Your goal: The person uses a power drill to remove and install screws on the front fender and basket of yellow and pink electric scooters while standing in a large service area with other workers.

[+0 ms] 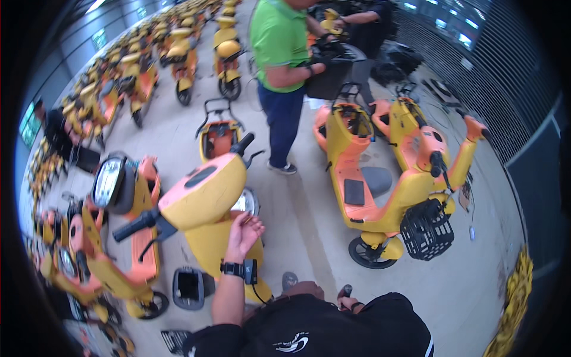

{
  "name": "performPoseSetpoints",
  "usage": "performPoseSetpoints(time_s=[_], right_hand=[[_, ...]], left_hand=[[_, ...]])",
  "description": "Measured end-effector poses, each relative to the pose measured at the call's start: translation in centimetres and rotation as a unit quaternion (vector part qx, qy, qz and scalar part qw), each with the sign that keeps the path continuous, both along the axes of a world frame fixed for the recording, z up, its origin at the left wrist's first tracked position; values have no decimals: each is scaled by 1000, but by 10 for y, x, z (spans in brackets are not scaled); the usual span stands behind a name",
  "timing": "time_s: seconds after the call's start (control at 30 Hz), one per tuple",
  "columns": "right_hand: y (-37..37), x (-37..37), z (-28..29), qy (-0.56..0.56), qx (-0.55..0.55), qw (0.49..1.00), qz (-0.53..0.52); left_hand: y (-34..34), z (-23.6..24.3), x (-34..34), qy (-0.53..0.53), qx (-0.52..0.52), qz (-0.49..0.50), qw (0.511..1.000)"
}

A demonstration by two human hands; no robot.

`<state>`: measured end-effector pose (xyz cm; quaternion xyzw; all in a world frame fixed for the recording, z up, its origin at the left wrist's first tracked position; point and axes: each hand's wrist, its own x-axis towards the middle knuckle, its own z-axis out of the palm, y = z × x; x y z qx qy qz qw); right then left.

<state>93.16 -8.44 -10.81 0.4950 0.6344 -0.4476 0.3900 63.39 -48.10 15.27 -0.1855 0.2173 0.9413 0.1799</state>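
Observation:
My left hand (pixel 244 232) reaches up to the front of a yellow scooter (pixel 205 193), just under its round headlight (pixel 245 202). Its fingers are apart and rest against the yellow front panel. A black band with a small black device (pixel 238 269) sits on that wrist. My right hand (pixel 350 304) is low by my chest, mostly hidden behind my black shirt. It is closed around a small dark tool handle (pixel 346 291). The scooter's black handlebar grip (pixel 134 226) sticks out to the left.
A person in a green shirt (pixel 276 41) stands ahead holding a black basket (pixel 330 74), with another person behind. A yellow-orange scooter (pixel 386 178) with a black front basket (pixel 425 229) stands at right. More scooters crowd the left. A loose black basket (pixel 189 287) lies on the floor.

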Motion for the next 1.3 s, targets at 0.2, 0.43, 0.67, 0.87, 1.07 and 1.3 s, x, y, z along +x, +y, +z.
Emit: performPoseSetpoints(time_s=[0.2, 0.43, 0.67, 0.87, 1.07, 1.3], right_hand=[[-20, -82, 61, 22, -107, 993, 49], [-76, -125, 86, 26, -82, 977, 197], [-114, -118, 87, 23, -37, 964, 261], [-154, -70, 95, 50, 20, 968, 246], [-154, 10, 58, 40, 44, 922, 384], [-172, 28, -6, 92, 9, 821, 564]], left_hand=[[-32, -2, 55, 136, -324, -333, 875], [-134, -84, 213, -208, -271, 60, 938], [-267, -119, 244, -294, -390, 81, 869], [-376, -210, 321, -268, -488, 31, 830], [-507, -160, 394, -240, -637, 55, 731], [-633, -51, 532, -270, -877, 22, 396]])
